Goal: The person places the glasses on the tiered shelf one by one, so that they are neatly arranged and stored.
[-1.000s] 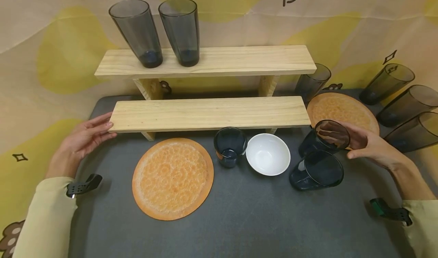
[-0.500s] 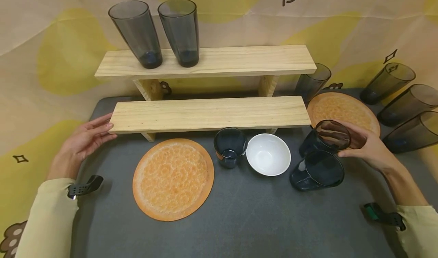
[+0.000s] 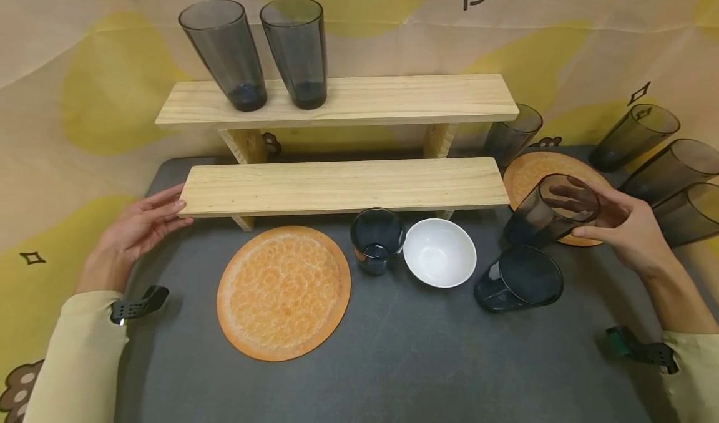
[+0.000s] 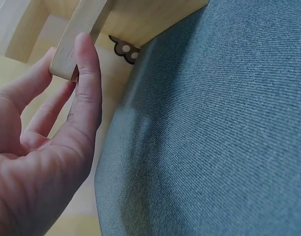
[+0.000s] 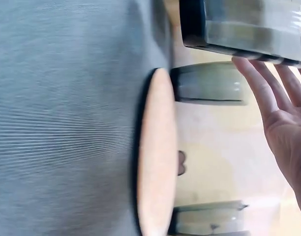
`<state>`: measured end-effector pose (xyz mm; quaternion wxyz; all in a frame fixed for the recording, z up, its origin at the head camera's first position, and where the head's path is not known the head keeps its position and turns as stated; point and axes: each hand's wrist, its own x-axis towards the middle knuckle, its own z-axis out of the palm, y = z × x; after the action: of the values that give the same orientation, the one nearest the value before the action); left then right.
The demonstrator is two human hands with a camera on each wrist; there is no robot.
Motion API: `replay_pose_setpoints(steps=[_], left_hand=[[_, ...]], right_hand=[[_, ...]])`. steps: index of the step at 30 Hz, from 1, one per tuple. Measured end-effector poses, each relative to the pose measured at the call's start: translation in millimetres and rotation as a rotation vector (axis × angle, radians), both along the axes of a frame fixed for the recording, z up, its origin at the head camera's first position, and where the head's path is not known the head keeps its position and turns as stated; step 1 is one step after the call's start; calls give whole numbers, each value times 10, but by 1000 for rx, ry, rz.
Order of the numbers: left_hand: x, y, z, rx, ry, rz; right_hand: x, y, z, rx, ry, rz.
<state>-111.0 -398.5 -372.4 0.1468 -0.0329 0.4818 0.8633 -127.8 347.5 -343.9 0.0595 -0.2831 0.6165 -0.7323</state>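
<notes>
Right hand [image 3: 640, 233] grips a seemingly upright glass [image 3: 542, 217], mouth up; left hand [image 3: 140, 226] pinches shelf [image 3: 342, 189].

Nine smoky glasses [image 3: 294, 55] are in view: two up high, one held, six others lower down. There are also one wooden stand [image 3: 247, 145] with two shelf boards [image 3: 342, 189], two round orange-brown discs [image 3: 283, 292], one white bowl [image 3: 440, 252], one table [image 3: 421, 348], two hands [image 3: 140, 226] and two dark wrist straps [image 3: 135, 309].

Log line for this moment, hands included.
left hand: pinches end of pale wooden shelf; right hand: holds tall grey glass tumbler; round white bowl: on grey table
</notes>
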Motion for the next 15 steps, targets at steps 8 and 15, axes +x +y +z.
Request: replay_pose_setpoints(steps=[8,15], left_hand=[[-6,7,1,-18,2,1],[-15,-8,30,-120,7,6]], right_hand=[[-100,-119,307,-92,18,-163],[-187,-273,506,-93,16,-258]])
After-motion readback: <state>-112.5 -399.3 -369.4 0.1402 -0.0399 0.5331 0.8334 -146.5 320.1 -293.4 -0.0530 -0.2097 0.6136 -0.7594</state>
